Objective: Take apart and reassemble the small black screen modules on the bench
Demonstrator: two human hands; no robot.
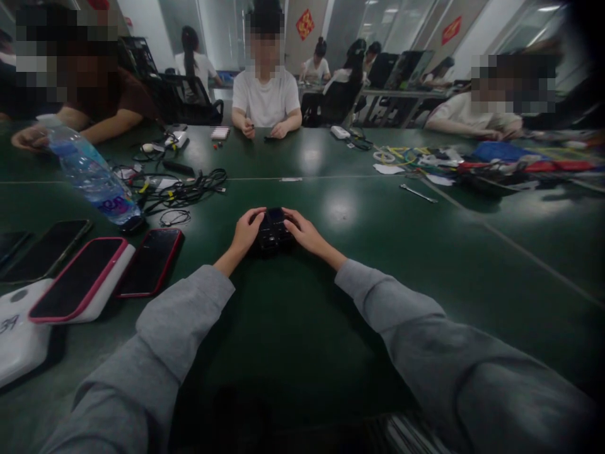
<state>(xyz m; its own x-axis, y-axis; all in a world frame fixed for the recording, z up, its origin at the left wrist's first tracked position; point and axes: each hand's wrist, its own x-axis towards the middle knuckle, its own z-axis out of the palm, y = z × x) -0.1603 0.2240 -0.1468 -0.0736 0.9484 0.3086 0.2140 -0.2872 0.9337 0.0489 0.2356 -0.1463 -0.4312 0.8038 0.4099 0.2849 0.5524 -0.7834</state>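
Note:
A small black device (273, 234) with buttons and a dark screen rests on the green table (293, 328), in the middle of the view. My left hand (247, 229) grips its left side, with the thumb on its top face. Around its right side are the fingers of my right hand (302, 228), and that thumb also lies over the top face. Both hands hold the device at once. Its underside is hidden.
Several phones (151, 261) and a white case (23, 328) lie at the left, near a tilted water bottle (92, 173). Black cables (189, 189) lie beyond. A wrench (418, 193) and a cable heap (496, 164) are at the right. Across the table sits a person (266, 101).

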